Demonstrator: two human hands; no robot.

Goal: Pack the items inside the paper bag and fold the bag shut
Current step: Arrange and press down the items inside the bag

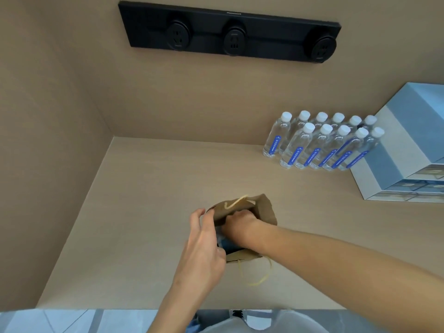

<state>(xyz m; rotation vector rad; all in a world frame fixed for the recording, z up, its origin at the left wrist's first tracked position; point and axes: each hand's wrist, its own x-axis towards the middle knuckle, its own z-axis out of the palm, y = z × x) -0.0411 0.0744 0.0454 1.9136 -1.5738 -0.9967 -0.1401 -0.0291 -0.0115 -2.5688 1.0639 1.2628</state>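
Paper bag point(265, 210) upright mid-table point(134, 212), mouth open; left hand point(204, 246) pinching near rim, right hand point(237, 224) plunged inside, grip hidden, cannot tell; blue item point(227, 243) within; water bottles point(319, 140) well apart

A matt brown paper bag point(265, 210) with pale twisted cord handles point(234, 203) sits on a smooth, pale wood-grain worktop point(144, 200) with matching matt panels behind. At far right, clear glossy plastic water bottles point(319, 143) with white caps and blue labels stand beside a smooth blue-and-white drawer unit point(396, 150). A matt black plastic socket strip point(228, 32) is fixed to the far panel.
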